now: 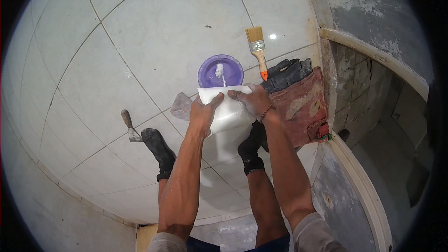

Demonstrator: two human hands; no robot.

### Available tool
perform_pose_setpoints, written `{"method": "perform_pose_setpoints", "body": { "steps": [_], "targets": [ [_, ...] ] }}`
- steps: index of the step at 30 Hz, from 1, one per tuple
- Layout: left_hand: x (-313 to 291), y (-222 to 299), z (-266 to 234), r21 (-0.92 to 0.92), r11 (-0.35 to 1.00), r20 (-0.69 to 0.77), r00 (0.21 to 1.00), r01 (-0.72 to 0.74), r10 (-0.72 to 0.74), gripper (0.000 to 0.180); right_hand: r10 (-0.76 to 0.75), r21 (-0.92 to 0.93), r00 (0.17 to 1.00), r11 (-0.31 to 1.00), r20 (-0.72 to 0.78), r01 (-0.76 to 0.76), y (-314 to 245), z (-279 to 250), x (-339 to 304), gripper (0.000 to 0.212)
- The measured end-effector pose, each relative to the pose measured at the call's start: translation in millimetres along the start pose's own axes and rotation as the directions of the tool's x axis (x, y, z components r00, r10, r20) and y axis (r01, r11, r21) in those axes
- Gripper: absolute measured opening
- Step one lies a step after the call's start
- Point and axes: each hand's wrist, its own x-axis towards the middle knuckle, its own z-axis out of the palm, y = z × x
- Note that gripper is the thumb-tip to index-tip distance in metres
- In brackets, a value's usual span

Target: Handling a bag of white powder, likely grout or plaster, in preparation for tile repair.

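Between my two hands is a white plastic bag, tilted with its far edge at the rim of a purple bowl. A thin stream of white powder runs from the bag's edge into the bowl, where a small heap lies. My left hand grips the bag's left side, thumb on top. My right hand, with a braided bracelet at the wrist, grips its right side the same way. Beside the left hand, a dusty, crumpled clear plastic bag lies on the floor.
A paintbrush lies right of the bowl, near folded dark cloth and a worn red mat. On the left is a putty knife, close to my black-socked foot. A doorway frame stands at the right, above the tiled floor.
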Motion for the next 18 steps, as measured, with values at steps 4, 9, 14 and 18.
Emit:
{"method": "perform_pose_setpoints", "body": {
  "steps": [4,9,14,18],
  "targets": [
    [6,-1,-2,0.098,0.995,-0.025,0.999,0.031,-0.029,0.042,0.030,0.023,0.998,0.999,0.048,-0.031,6,0,7,0.045],
    [3,-3,-5,-0.088,0.993,0.063,0.996,0.074,-0.069,0.047,0.038,0.252,0.993,0.966,0.109,-0.065,2,-5,-2,0.053],
    [-6,1,-2,-0.119,0.991,0.060,0.997,0.062,-0.055,0.053,-0.138,0.306,0.985,0.947,0.107,0.099,15,-5,-4,0.080],
    [-9,1,0,-0.187,0.982,0.153,0.988,0.038,-0.009,0.055,-0.207,0.230,0.970,0.958,0.130,0.173,23,-1,-10,0.092]
  ]
}}
